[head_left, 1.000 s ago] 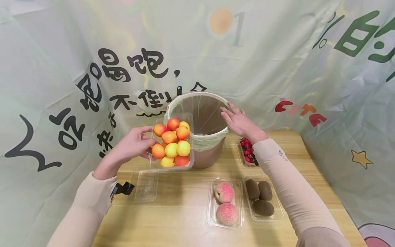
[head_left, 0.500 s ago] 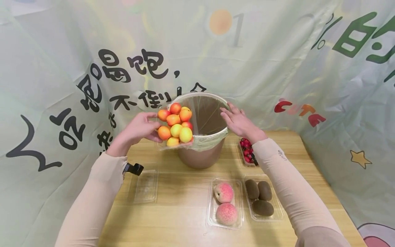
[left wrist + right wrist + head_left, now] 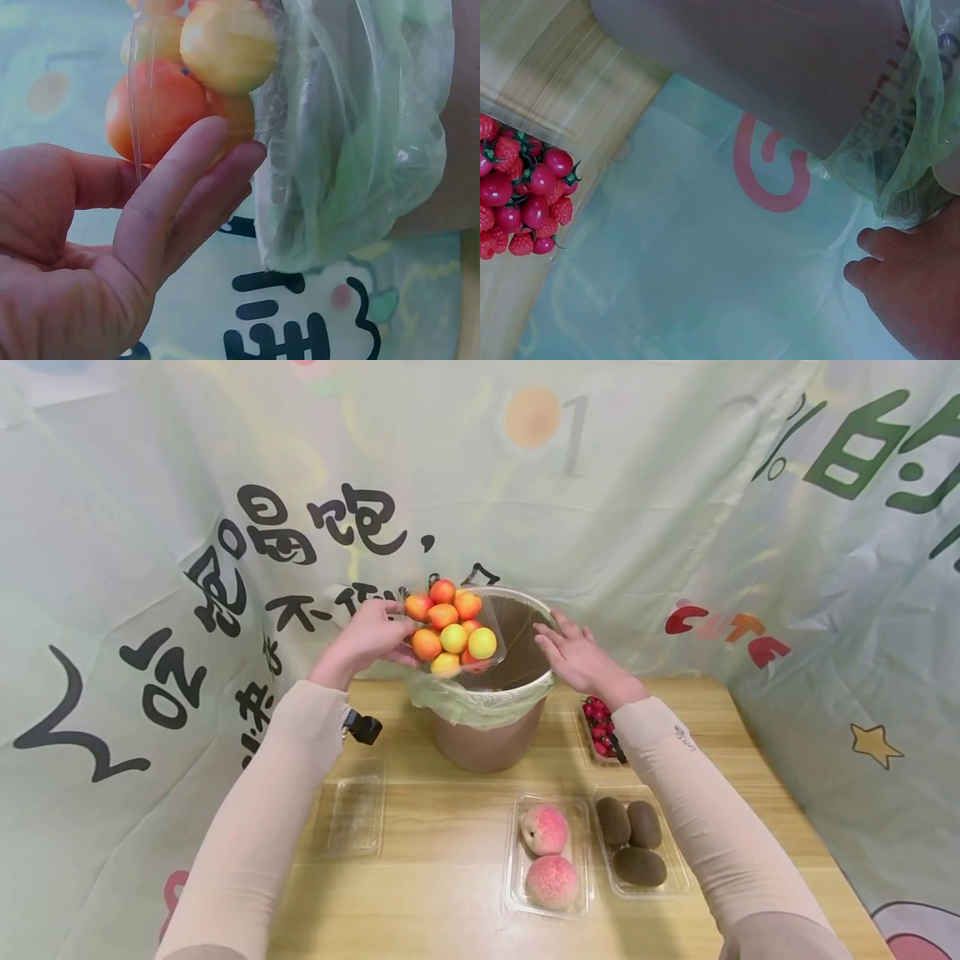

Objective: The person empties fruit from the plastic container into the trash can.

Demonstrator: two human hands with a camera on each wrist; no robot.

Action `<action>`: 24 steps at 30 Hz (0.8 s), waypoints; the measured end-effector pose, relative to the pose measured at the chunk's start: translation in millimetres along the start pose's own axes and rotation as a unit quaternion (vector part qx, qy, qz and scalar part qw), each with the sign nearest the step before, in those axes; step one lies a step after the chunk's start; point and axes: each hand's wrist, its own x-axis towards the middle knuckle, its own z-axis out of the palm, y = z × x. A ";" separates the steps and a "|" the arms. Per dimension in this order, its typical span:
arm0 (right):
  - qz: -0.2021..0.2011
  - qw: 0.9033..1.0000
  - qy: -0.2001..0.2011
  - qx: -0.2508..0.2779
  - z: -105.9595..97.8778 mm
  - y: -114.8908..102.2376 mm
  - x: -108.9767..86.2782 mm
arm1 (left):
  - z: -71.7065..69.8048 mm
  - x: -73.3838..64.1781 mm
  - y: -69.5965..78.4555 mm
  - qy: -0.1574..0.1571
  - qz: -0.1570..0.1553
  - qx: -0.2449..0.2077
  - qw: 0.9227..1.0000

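In the head view my left hand (image 3: 375, 635) grips the left edge of a clear plastic box (image 3: 498, 639) heaped with small orange, red and yellow round fruits (image 3: 453, 638). The box is over the left part of the opening of a brown trash can (image 3: 487, 743) lined with a thin green bag (image 3: 517, 713). In the left wrist view the thumb and fingers (image 3: 161, 199) pinch the box wall beside the fruits (image 3: 229, 46). My right hand (image 3: 581, 653) rests on the can's right rim with its fingers extended; in the right wrist view that hand (image 3: 915, 277) is partly cut off.
On the wooden table (image 3: 442, 893) stand a box of peaches (image 3: 551, 881), a box of kiwis (image 3: 639, 864) and a box of red berries and tomatoes (image 3: 600, 727). A clear container (image 3: 356, 814) lies at the left. Printed cloth (image 3: 622, 527) hangs behind the table.
My left hand has moved up, forward and to the right, carrying the fruit box from the can's left side to over its opening. My right hand has stayed on the rim.
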 end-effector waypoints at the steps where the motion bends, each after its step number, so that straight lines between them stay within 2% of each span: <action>1: 0.000 1.000 0.000 0.002 -0.1 -0.1 -0.3 | 1.6 3.0 1.1 0.004 -0.002 0.001 1.000; 8: 0.001 1.000 -0.003 0.001 -0.2 -1.6 -1.1 | 12.8 20.7 4.7 0.040 0.001 0.001 0.999; 11: 0.000 1.000 -0.003 0.002 -0.5 -2.6 -1.4 | 16.5 27.3 3.4 0.060 0.017 -0.004 0.998; 14: 0.000 1.000 -0.002 0.003 -0.7 -2.6 -1.8 | 19.1 32.9 0.1 0.087 0.031 0.011 0.996; 21: 0.000 1.000 -0.002 0.000 -0.6 -2.2 -3.0 | 22.3 41.8 -9.5 0.157 0.081 0.082 0.981; 24: 0.000 1.000 -0.001 0.000 -0.8 -2.0 -2.7 | 23.4 43.6 -11.6 0.171 0.093 0.093 0.976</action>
